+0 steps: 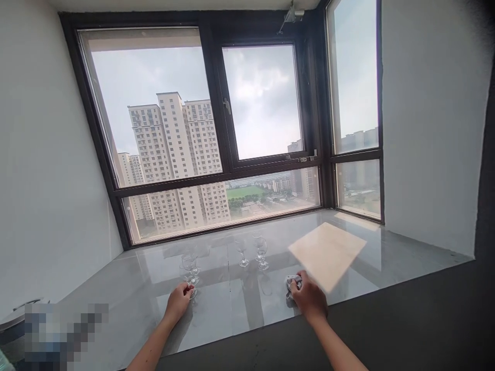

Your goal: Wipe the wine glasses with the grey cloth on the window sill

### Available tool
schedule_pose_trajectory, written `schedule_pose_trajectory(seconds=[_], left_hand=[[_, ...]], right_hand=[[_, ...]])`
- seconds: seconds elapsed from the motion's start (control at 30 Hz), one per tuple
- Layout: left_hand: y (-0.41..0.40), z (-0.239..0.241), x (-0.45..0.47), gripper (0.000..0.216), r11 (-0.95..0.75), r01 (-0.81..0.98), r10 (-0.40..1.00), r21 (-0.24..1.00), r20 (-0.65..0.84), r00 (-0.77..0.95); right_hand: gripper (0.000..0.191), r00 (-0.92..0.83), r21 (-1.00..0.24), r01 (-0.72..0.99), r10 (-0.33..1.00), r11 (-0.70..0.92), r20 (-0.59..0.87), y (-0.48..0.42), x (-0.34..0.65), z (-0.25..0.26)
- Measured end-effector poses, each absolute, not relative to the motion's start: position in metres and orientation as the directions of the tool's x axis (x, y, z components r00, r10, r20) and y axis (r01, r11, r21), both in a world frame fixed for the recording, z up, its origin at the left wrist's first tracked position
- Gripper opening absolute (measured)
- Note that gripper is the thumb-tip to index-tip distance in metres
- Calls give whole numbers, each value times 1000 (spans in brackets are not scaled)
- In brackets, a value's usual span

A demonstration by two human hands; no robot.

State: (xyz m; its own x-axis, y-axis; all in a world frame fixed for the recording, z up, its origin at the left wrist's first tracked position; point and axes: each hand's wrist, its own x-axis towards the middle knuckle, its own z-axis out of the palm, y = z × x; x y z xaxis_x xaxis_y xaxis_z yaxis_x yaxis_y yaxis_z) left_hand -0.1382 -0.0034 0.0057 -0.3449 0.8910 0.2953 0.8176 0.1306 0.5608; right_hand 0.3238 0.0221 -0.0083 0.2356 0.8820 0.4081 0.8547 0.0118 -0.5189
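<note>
My left hand [179,304] is closed, its fingers pinched at the lower part of a clear stemmed glass [189,263] standing on the glossy grey sill. Another clear glass stands close behind that one, partly overlapped by it. To the right, my right hand [311,299] is closed around a crumpled grey-white cloth [293,286], which rests against the sill surface. Between and beyond the hands stand more clear stemmed glasses: a single glass [242,252] and, beside it, an overlapping pair [261,251]. Their transparent outlines are faint.
The tiled window sill [247,330] ends at a front edge above a dark wall. A dark window frame [174,183] rises behind the glasses. A bright sunlit patch [328,252] lies right of the cloth. At lower left is a partly blurred-out object [13,330].
</note>
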Motion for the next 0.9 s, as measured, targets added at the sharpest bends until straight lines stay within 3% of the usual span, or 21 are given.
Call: schedule_pose_trajectory(seconds=[0.23, 0.4, 0.5, 0.6, 0.67, 0.83, 0.9], left_hand=[[-14, 7, -135, 12, 167, 846, 886, 505, 300, -354], [-26, 16, -137, 21, 310, 876, 871, 369, 260, -417], [-42, 21, -133, 33, 426, 860, 816, 281, 290, -499], [-62, 20, -110, 30, 482, 856, 778, 188, 357, -517], [-73, 16, -83, 24, 411, 897, 816, 162, 374, -441], [-54, 12, 5, 12, -76, 966, 969, 248, 247, 13], [-25, 16, 34, 13, -95, 952, 976, 291, 217, 31]], right_hand=[[24, 236, -537, 844, 892, 8, 384, 20, 324, -5], [24, 231, -534, 845, 895, 9, 381, 19, 324, -4], [23, 224, -526, 850, 892, 18, 393, 20, 324, -5], [22, 221, -527, 849, 887, 29, 405, 20, 324, -6], [21, 223, -533, 846, 888, 29, 402, 20, 324, -6], [22, 238, -552, 834, 891, 16, 386, 19, 323, -3], [21, 234, -550, 835, 890, 23, 391, 19, 323, -2]])
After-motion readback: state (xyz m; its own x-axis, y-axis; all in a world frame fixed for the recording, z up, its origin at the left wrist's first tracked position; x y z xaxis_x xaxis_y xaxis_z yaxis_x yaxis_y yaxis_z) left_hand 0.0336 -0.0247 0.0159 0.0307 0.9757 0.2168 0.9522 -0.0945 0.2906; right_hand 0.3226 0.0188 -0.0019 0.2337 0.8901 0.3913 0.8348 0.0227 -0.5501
